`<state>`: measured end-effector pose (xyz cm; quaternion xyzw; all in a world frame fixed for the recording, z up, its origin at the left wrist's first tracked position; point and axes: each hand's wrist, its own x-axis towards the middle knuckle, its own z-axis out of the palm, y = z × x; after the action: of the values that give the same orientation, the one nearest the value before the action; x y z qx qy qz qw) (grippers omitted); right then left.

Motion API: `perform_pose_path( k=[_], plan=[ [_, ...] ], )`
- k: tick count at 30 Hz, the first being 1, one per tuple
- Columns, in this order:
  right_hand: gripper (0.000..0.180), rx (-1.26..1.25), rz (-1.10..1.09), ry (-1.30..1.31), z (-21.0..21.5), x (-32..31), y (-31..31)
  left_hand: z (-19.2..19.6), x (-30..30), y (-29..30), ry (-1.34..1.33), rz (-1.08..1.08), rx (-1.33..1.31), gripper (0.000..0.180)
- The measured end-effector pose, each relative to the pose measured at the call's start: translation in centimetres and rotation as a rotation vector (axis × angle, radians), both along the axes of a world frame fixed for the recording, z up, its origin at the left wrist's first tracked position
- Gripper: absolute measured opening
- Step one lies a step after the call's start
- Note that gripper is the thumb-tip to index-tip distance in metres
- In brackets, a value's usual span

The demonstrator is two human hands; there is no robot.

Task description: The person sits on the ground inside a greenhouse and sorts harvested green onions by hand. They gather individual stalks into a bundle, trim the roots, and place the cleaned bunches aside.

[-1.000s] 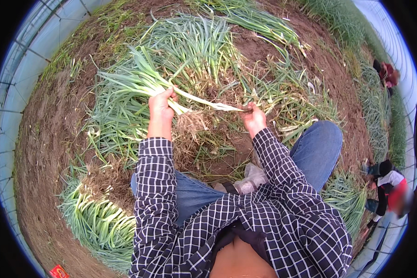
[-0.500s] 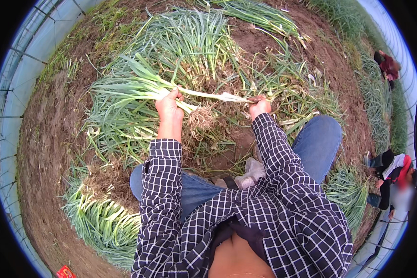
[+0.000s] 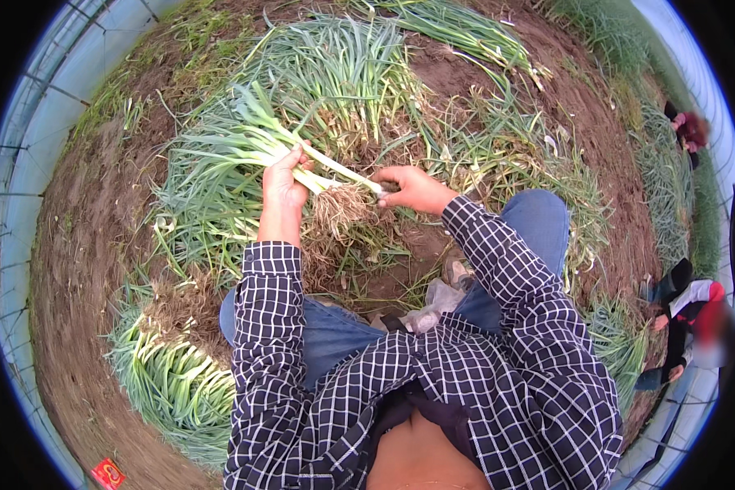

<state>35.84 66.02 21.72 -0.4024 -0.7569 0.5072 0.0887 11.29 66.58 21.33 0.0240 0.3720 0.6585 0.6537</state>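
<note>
— What have your hands got?

— My left hand (image 3: 284,181) is wrapped around a long green-leaved scallion with a pale white stalk (image 3: 263,140). My fingers (image 3: 296,157) are curled tight over the stalk, thumb side up, so the green leaves fan out up and to the left beyond my knuckles.

— And the right?

— My right hand (image 3: 414,189) is at the root end. Its fingertips (image 3: 386,178) are pressed together, pinching the white stalk just above the tangled brown clump of roots (image 3: 339,204), which hangs below and between my two hands.

— What lies around them?

— Beyond my fingers, a loose heap of pulled green scallions (image 3: 335,73) is spread over the brown soil (image 3: 90,204). Down by my left elbow sits a tidy bundle of trimmed green scallions (image 3: 167,380). Under my wrists are my blue jeans (image 3: 539,220) and the sleeves of my dark checked shirt (image 3: 506,278). Far out past my right hand, another crouching person in a white and red top (image 3: 686,306) is near the edge.
</note>
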Motion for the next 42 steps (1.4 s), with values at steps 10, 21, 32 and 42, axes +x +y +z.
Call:
perform_pose_path(
  k=[10,21,32,42],
  plan=[
    [0.026,0.089,-0.227,0.295,-0.2,-2.1,-3.0,0.9,2.5,-3.6,0.300,-0.076,-0.076,0.032],
    [0.020,-0.223,-0.138,0.493,-1.9,-2.8,-1.9,2.8,3.3,-4.3,0.334,-0.019,0.037,0.035],
    [0.031,-0.196,-0.513,0.749,2.2,-3.7,5.5,8.4,2.2,-6.9,-0.165,-0.215,0.218,0.028],
    [0.025,0.255,-0.421,0.328,12.0,-5.1,16.9,9.3,1.3,-7.4,-0.383,-0.289,0.305,0.033]
  ],
)
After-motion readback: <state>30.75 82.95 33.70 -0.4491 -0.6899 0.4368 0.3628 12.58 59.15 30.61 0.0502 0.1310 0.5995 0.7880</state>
